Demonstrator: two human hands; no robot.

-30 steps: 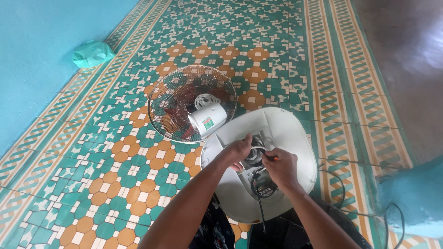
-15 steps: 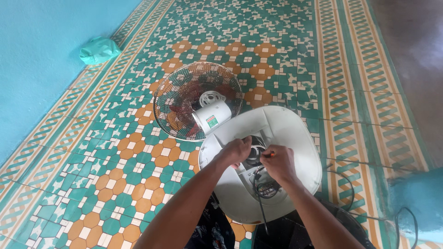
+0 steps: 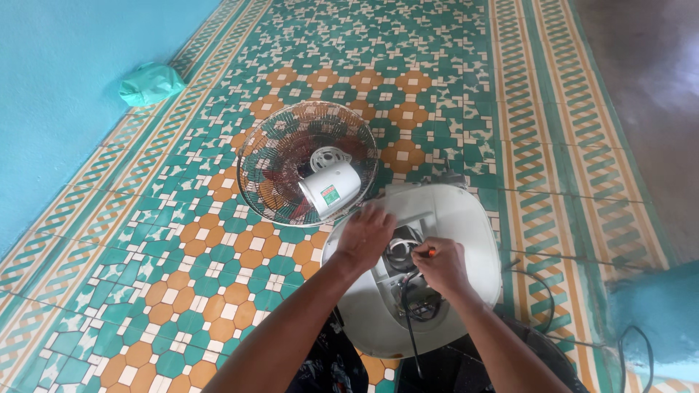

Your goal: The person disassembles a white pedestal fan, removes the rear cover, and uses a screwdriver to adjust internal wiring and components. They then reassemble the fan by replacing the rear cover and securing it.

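A white electric fan lies on the tiled floor with its round base [image 3: 466, 218] turned up and opened, wires showing in the cavity [image 3: 408, 251]. Its wire grille [image 3: 280, 164] and white motor housing [image 3: 331, 189] lie beyond. My left hand [image 3: 368, 233] rests on the base's upper left part, fingers pressing down beside the cavity. My right hand [image 3: 440, 266] is closed around a small tool with an orange tip [image 3: 431, 252], held over the wiring. A black cable [image 3: 409, 327] runs out of the base toward me.
A green plastic bag [image 3: 149, 82] lies by the turquoise wall at the upper left. A black cord [image 3: 542, 291] loops on the floor right of the base. A turquoise wall edge [image 3: 655, 320] stands at the lower right. Patterned tiles cover the floor.
Both hands stay on the fan base; the view has shifted slightly, and my right hand has moved a little lower over the wiring.
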